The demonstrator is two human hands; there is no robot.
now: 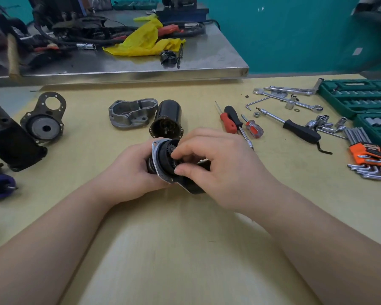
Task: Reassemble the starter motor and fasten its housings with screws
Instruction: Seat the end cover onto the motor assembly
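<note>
A partly assembled starter-motor gear housing [163,160], black with a bright metal flange, is held just above the pale yellow workbench [185,238] at the centre of the view. A person's left hand [130,170] grips it from the left, fingers wrapped behind the flange, while the right hand [213,164] curls over its open face, thumb and forefinger pinching at a small toothed gear [170,148] seated inside.

The step appears to be settling the small gears into the housing. To do it well, the left hand should keep the housing's open face tilted upward so nothing drops out, and the right should turn each gear lightly until its teeth mesh rather than forcing it down.

Just beyond the hands, the black cylindrical motor body [166,119] lies with its open end toward the worker, and a grey cast end cover [131,113] rests beside it on the left; both seem to be awaiting their turn, with no housing screws yet fitted so far as can be seen. A black mounting plate [44,119] sits farther left. To the right lie two red-and-black screwdrivers [231,121], a ratchet extension handle [299,129], loose sockets, orange-holdered hex keys [367,159] and green socket cases [359,97].
</note>
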